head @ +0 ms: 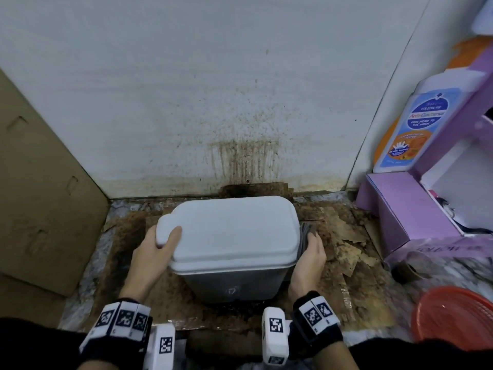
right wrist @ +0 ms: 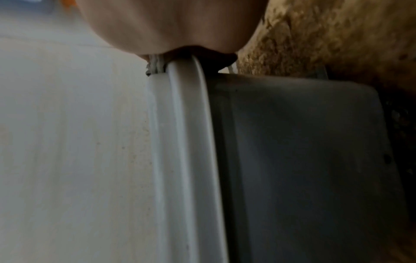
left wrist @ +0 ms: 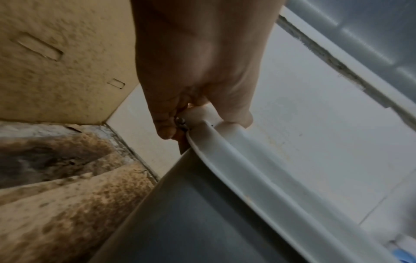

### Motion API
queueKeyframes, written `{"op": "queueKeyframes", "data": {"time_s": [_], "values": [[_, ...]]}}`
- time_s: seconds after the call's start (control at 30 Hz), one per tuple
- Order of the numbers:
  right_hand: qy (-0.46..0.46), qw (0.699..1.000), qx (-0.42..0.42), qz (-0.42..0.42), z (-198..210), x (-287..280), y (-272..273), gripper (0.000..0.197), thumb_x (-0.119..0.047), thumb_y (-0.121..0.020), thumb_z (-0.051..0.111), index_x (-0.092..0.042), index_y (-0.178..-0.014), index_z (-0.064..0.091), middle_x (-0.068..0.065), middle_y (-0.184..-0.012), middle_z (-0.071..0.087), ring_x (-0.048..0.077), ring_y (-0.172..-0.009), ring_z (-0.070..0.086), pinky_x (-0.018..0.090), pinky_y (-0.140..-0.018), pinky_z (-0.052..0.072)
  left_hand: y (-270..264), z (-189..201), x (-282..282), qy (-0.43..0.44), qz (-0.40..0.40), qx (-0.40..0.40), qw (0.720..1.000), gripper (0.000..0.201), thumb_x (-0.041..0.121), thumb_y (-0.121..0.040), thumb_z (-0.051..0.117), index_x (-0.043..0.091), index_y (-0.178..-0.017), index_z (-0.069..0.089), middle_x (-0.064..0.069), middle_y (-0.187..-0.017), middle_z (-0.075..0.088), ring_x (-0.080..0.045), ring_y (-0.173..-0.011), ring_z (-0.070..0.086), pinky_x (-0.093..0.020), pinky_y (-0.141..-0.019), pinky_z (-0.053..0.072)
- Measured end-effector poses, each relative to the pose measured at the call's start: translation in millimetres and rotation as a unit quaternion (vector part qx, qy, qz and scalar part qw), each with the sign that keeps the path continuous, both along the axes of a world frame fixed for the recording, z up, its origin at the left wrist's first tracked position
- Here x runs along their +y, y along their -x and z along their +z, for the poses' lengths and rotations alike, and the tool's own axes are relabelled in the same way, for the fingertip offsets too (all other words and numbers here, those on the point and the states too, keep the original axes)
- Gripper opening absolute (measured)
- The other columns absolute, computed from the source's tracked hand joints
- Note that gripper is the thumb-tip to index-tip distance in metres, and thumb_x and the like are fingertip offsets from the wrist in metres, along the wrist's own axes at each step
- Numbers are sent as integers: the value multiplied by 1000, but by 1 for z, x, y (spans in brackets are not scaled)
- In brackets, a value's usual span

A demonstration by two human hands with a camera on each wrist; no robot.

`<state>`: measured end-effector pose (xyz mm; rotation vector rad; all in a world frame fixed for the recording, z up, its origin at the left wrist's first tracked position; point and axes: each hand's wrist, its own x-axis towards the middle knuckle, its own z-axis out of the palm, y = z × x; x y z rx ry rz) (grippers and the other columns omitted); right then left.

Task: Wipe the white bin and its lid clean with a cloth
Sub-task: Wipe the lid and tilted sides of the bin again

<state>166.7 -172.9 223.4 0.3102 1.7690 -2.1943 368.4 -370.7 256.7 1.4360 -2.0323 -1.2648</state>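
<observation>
Cardboard sheet [head: 40,182] leans far left. The left hand [head: 152,252] grips the lid [head: 232,228] at its left tab, thumb on top, fingers curled under. The white bin [head: 234,284] sits on stained floor cardboard [head: 344,241] against the wall. The right hand [head: 309,260] presses a grey cloth [head: 306,231] against the bin's right side, fingers wrapped over it. Purple box [head: 408,214] and orange basket [head: 453,316] sit far right.

One white bin [head: 234,279] is seen, closed by one lid [head: 232,231]. Two hands are counted, a left hand [head: 152,252] and a right hand [head: 310,259], and one grey cloth [head: 306,231]. One bottle [head: 416,129], one purple box [head: 408,212], one red basket [head: 453,316] and one cardboard sheet [head: 40,182] are also counted.
</observation>
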Motion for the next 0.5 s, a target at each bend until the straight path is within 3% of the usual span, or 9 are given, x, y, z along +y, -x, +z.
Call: {"op": "queueKeyframes", "data": {"time_s": [0.1,0.17,0.23,0.3,0.4,0.47,0.5], "values": [[-2,1000,8,14,-2,0,-1,41,-28,-104,43,-17,-142,54,-7,-130,57,15,-122,51,29,-101,35,-5,-6,-1,-16,2,12,1000,58,59,-97,54,31,-147,47,3,-128,62,-20,-114,56,-39,-93,45],[15,1000,-5,27,-15,0,6,46,-35,-100,47,-14,-140,56,2,-138,59,25,-128,53,38,-108,40,-6,-7,-1,-21,-5,12,1000,60,58,-97,53,30,-150,43,4,-127,60,-19,-113,55,-39,-92,46],[28,998,-36,46,-40,1,20,61,-49,-87,56,-15,-138,57,11,-145,55,34,-134,51,50,-114,38,-8,-9,0,-17,-10,9,1000,64,61,-97,53,30,-151,41,3,-129,60,-20,-113,56,-40,-92,47],[30,995,-62,71,-75,3,34,64,-56,-79,60,-21,-133,63,11,-144,56,34,-133,53,55,-114,38,-12,-12,1,-12,-15,-9,1000,69,68,-94,51,32,-152,38,5,-131,59,-20,-116,56,-43,-94,49],[27,994,-48,94,-34,4,23,42,-44,-92,54,-15,-117,71,11,-121,70,29,-109,65,45,-100,48,-15,-14,-1,11,-18,-68,997,77,82,-88,42,40,-152,32,-1,-139,53,-30,-128,51,-52,-105,44],[29,994,-23,105,-20,4,19,34,-31,-101,47,-9,-105,72,12,-101,71,27,-94,64,42,-89,48,-12,-12,3,59,-2,-149,987,74,75,-94,37,36,-156,25,-14,-147,40,-38,-137,38,-55,-113,32],[27,994,-18,107,-17,2,17,32,-28,-102,45,-12,-97,73,11,-98,70,27,-92,63,41,-87,47,-10,-9,7,92,15,-171,981,72,69,-97,37,32,-158,23,-17,-150,35,-39,-139,33,-55,-114,26]]}}
